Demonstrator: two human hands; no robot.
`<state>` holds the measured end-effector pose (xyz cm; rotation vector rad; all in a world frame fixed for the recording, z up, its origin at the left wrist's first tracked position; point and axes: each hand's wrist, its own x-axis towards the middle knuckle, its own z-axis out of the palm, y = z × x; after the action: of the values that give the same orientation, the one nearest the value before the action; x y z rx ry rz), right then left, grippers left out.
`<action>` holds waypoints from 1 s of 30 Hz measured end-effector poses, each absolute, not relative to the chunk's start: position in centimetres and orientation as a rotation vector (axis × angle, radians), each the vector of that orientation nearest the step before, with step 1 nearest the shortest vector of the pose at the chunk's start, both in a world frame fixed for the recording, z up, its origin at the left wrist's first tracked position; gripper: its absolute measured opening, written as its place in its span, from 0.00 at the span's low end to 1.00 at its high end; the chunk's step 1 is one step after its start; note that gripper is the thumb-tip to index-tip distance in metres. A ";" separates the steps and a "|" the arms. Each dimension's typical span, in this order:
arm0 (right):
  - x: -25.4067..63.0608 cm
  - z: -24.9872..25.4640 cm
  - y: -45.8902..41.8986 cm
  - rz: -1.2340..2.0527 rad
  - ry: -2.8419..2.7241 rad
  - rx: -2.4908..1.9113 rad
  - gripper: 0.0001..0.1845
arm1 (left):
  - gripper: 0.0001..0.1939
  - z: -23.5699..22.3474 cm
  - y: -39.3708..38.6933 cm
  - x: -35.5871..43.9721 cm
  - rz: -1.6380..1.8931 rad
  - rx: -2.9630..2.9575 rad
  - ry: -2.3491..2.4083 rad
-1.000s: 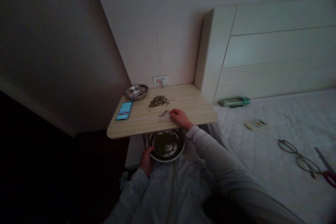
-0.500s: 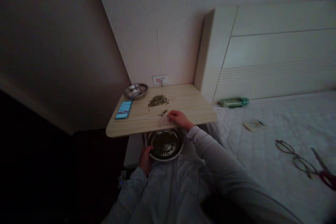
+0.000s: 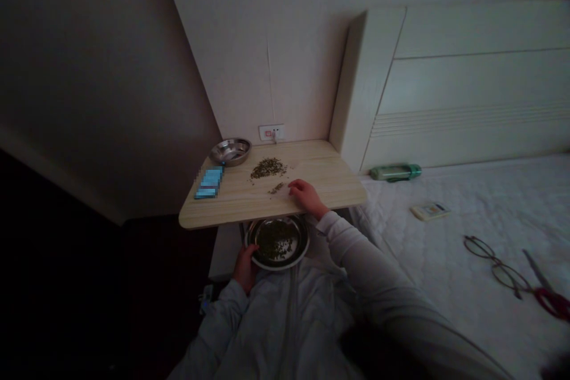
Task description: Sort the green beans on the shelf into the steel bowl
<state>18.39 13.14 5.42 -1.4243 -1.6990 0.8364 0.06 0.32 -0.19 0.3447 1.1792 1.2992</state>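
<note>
Our right grip [image 3: 305, 195] has shifted slightly away from the small dried heap [image 3: 276, 188], leaving it exposed just left on the worktop [image 3: 236, 205]; its fingers look narrow, contents we cannot tell. Our left grip [image 3: 244, 267] holds the bowl [image 3: 302, 246].

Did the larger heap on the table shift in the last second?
No. The larger heap shows no visible shift against the wall socket: both slid slightly up the picture together, so that looks like camera motion.
</note>
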 end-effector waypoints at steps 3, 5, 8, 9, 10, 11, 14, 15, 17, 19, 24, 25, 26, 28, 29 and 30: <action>18.4 5.3 13.5 0.784 -1.652 -1.467 0.13 | 0.07 -0.4 0.3 0.0 1.317 0.346 1.182; 18.3 5.3 13.5 0.775 -1.655 -1.480 0.13 | 0.08 -0.4 0.3 0.0 1.326 0.347 1.178; 18.1 5.3 13.4 0.774 -1.670 -1.484 0.13 | 0.10 -0.4 0.2 0.0 1.338 0.353 1.168; 18.0 5.3 13.3 0.777 -1.675 -1.481 0.13 | 0.11 -0.4 0.2 0.0 1.343 0.356 1.165; 18.0 5.3 13.2 0.782 -1.680 -1.473 0.13 | 0.11 -0.3 0.1 0.0 1.349 0.358 1.162; 17.9 5.3 13.2 0.788 -1.685 -1.462 0.12 | 0.11 -0.3 0.1 0.0 1.355 0.358 1.162; 17.8 5.3 13.0 0.809 -1.694 -1.420 0.10 | 0.11 -0.5 0.2 -0.1 1.374 0.351 1.171; 17.8 5.3 12.9 0.814 -1.692 -1.407 0.09 | 0.11 -0.6 0.2 -0.1 1.381 0.348 1.177; 17.9 5.3 12.9 0.822 -1.683 -1.385 0.08 | 0.11 -0.7 0.3 -0.2 1.394 0.347 1.185; 17.9 5.4 12.9 0.828 -1.670 -1.371 0.11 | 0.12 -0.8 0.3 -0.2 1.406 0.350 1.183; 17.9 5.4 12.9 0.831 -1.651 -1.372 0.13 | 0.12 -0.3 0.2 -0.1 1.399 0.334 1.192; 17.9 5.4 12.9 0.829 -1.652 -1.374 0.12 | 0.12 -0.1 0.1 -0.1 1.391 0.329 1.199; 17.9 5.4 12.9 0.828 -1.654 -1.376 0.12 | 0.11 0.0 0.1 0.0 1.384 0.324 1.204; 17.9 5.3 12.8 0.830 -1.662 -1.379 0.12 | 0.09 0.2 0.0 0.0 1.375 0.316 1.211; 17.9 5.3 12.8 0.833 -1.668 -1.379 0.12 | 0.09 0.2 0.0 0.0 1.375 0.313 1.212; 17.9 5.3 12.8 0.838 -1.674 -1.377 0.12 | 0.08 0.2 0.0 0.0 1.375 0.311 1.213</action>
<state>17.94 12.77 5.29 -1.3767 -1.6742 0.8376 0.01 0.03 0.21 0.3106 1.2135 1.3752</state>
